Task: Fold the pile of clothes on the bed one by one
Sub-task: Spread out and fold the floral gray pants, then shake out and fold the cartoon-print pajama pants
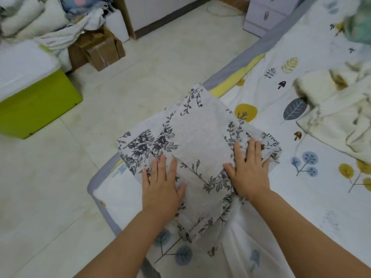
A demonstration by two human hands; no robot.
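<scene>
A light grey garment with a dark leaf print [200, 133] lies folded into a rough square at the bed's corner, part of it hanging past the edge. My left hand [162, 185] presses flat on its near left part, fingers straight. My right hand [249, 169] presses flat on its right side, fingers spread. A pile of cream clothes [341, 109] lies crumpled on the bed to the far right.
The bed sheet [301, 187] is white with leaf and tree prints and a grey border. On the tiled floor to the left stand a lime-green box [40, 109] and cardboard boxes [100, 47]. A lilac drawer unit [265, 15] is beyond the bed.
</scene>
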